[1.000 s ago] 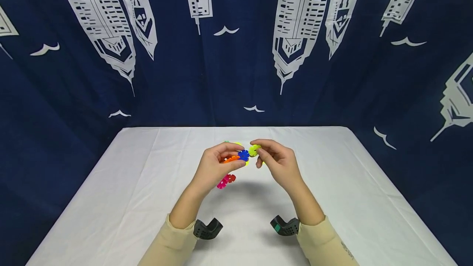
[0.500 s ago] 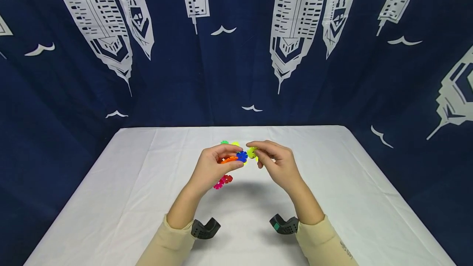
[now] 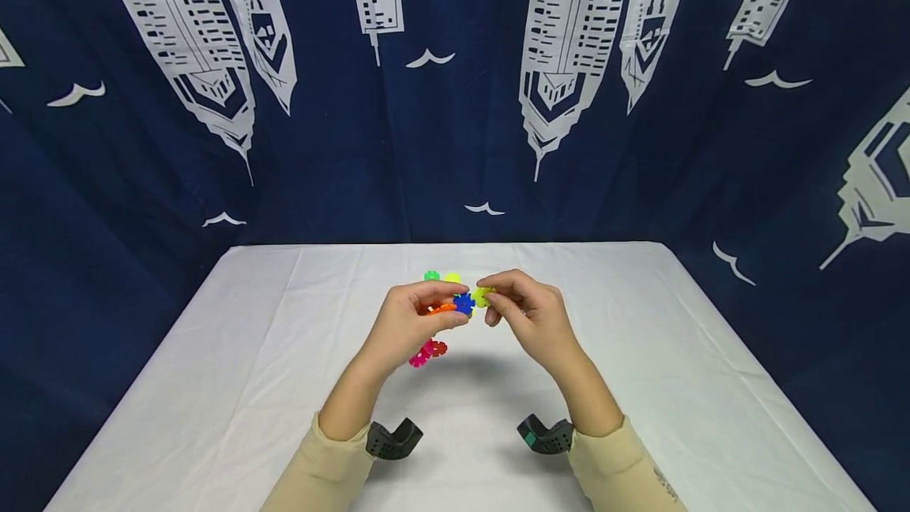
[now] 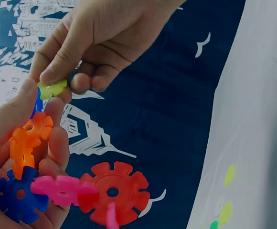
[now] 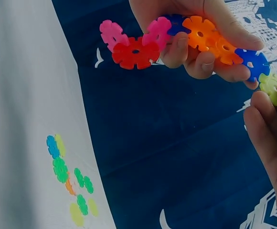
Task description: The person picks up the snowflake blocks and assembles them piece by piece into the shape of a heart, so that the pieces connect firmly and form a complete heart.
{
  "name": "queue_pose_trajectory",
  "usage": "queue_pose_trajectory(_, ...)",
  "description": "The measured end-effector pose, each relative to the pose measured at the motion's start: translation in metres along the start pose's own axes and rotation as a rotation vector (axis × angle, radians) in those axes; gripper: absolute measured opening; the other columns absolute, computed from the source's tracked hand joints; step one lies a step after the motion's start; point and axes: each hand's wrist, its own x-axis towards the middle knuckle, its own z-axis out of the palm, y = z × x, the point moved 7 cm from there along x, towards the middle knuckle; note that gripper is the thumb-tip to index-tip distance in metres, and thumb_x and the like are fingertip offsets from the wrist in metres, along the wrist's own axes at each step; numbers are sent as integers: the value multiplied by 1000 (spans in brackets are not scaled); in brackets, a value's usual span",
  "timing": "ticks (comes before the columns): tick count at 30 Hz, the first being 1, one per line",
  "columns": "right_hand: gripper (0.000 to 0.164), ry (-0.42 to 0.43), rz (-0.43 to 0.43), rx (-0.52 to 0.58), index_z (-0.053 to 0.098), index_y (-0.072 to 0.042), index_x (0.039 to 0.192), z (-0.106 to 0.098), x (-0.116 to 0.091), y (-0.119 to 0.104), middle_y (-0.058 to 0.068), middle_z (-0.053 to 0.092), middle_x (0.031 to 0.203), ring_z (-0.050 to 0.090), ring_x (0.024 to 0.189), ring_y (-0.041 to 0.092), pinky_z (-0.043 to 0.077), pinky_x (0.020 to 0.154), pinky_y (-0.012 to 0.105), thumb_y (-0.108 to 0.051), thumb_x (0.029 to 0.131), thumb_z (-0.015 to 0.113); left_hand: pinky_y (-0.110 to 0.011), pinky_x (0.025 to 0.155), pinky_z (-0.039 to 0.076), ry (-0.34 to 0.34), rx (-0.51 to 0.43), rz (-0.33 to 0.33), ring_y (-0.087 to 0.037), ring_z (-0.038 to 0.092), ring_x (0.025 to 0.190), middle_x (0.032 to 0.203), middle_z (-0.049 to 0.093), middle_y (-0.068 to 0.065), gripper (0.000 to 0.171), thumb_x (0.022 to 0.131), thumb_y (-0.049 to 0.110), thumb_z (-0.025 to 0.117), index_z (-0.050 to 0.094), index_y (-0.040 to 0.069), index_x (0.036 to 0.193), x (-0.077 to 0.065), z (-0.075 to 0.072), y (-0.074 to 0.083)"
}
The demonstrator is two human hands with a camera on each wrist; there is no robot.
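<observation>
My left hand [image 3: 412,310] holds a chain of interlocking plastic flower discs. In the right wrist view the chain runs from pink and red [image 5: 124,59] discs through a blue one and two orange discs [image 5: 194,36] to a blue end disc [image 5: 253,63]. That blue disc sticks out past the left thumb and fingertips. Between thumb and fingers, my right hand [image 3: 533,310] pinches a yellow-green disc [image 3: 481,296], its edge right at the blue disc's rim. The red and pink end [image 4: 57,188] of the chain hangs out below the left hand.
Several loose discs lie on the white-covered table [image 3: 284,354] beyond the hands, among them a green disc [image 3: 431,276] and a yellow disc [image 3: 452,278]. A navy curtain [image 3: 426,141] with white building prints stands behind the table. Each wrist carries a black mount [image 3: 393,441].
The yellow-green disc has come from just apart to right against the blue disc's rim, turning slightly in the right fingers. The left hand keeps its hold on the chain.
</observation>
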Motion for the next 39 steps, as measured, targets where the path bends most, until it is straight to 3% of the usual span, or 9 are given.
queue_pose_trajectory(10,20,6,-44,77,69,3,102,5,1,-6,16,70,77,66,60,14,59,62,23,15,88,63,-20,62,54,-24,14,21,-15,63,69,96,76,-12,32,82,11,82,76,9,113,-2,0,3)
queue_pose_trajectory(21,17,15,15,107,68,3,103,7,0,-1,17,70,77,66,60,14,60,62,24,13,89,63,-25,64,56,-31,-2,9,-15,63,68,90,76,-11,31,82,12,82,76,10,113,-1,2,1)
queue_pose_trajectory(27,18,4,59,88,65,0,110,6,1,3,15,69,79,65,61,14,59,61,25,7,93,62,-23,58,52,-22,-7,16,-15,64,68,85,73,-8,31,82,14,82,76,11,112,0,-1,1)
queue_pose_trajectory(34,12,62,167,155,62,1,107,1,-2,10,17,64,89,58,59,17,55,58,24,4,95,61,-25,72,60,-49,-47,11,-17,69,78,101,74,-13,32,87,9,77,71,10,118,-1,2,3)
queue_pose_trajectory(39,8,82,156,119,64,0,100,0,-1,10,16,66,87,58,59,14,54,57,23,3,93,65,-30,75,62,-70,28,23,-20,71,86,112,70,-10,33,90,13,74,67,15,122,-2,5,3)
